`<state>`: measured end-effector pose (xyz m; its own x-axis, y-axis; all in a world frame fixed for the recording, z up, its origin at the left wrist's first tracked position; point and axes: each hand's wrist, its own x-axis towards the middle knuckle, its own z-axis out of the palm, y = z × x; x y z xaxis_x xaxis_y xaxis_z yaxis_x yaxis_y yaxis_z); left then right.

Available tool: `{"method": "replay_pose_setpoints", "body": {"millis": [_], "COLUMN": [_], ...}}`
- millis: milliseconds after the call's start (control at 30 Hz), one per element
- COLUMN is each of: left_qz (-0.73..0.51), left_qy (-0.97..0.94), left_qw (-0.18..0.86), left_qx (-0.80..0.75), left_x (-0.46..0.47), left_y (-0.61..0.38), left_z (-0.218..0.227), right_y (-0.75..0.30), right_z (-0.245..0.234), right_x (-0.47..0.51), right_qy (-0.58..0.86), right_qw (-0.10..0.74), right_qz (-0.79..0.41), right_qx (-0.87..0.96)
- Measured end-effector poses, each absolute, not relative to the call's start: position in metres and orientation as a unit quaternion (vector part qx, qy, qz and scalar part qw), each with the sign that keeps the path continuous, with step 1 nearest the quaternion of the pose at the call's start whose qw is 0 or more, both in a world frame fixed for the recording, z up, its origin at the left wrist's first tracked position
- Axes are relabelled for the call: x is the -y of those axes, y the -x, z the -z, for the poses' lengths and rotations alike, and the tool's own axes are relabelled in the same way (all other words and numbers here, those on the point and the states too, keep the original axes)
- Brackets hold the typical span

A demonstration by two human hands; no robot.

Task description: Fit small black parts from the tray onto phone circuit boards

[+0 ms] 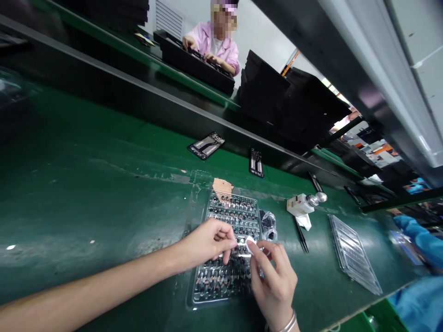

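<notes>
Hovering over the green surface [104, 207], the left hand [207, 242] bends its fingers near its thumb, though from where I stand I can't tell whether that grip pinches anything. Below it lies a clear tray [207, 303] of small parts. Next, the right hand [275, 274] pinches a small white piece [249, 240] above the tray. Farther right, a white bottle [298, 205] stands near black tweezers [301, 236].
</notes>
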<state>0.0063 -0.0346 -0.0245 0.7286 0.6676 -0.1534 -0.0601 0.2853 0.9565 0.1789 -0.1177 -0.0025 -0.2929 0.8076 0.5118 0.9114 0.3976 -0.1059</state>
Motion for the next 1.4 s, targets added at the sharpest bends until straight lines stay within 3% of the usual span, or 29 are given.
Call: {"method": "replay_pose_setpoints", "body": {"millis": [233, 433, 600, 733, 1000, 1200, 1400], "left_qz": [-0.238, -0.243, -0.261, -0.355, -0.553, -0.602, -0.587], "left_qy": [-0.551, -0.544, -0.538, -0.512, -0.399, -0.359, -0.338], "left_qw": [0.748, 0.752, 0.754, 0.724, 0.664, 0.65, 0.675], "left_qx": [-0.284, -0.282, -0.271, -0.297, -0.307, -0.293, -0.292], "left_x": [0.034, 0.035, 0.033, 0.03, 0.004, -0.009, -0.023], "left_y": [-0.006, -0.006, -0.004, 0.001, 0.035, 0.046, 0.044], "left_z": [0.022, 0.022, 0.017, 0.0, -0.04, -0.049, -0.033], "right_y": [-0.229, -0.267, -0.214, -0.146, -0.066, -0.062, -0.102], "right_z": [0.011, 0.011, -0.026, -0.036, -0.005, 0.003, -0.025], "right_x": [0.131, 0.133, 0.084, 0.0, -0.119, -0.137, -0.14], "right_qy": [0.659, 0.756, 0.648, 0.592, 0.557, 0.549, 0.577], "right_qw": [0.258, 0.093, 0.191, 0.151, 0.1, 0.099, 0.168], "right_qz": [0.193, 0.242, 0.21, 0.148, 0.143, 0.157, 0.22], "right_qx": [0.68, 0.601, 0.707, 0.777, 0.812, 0.815, 0.769]}}
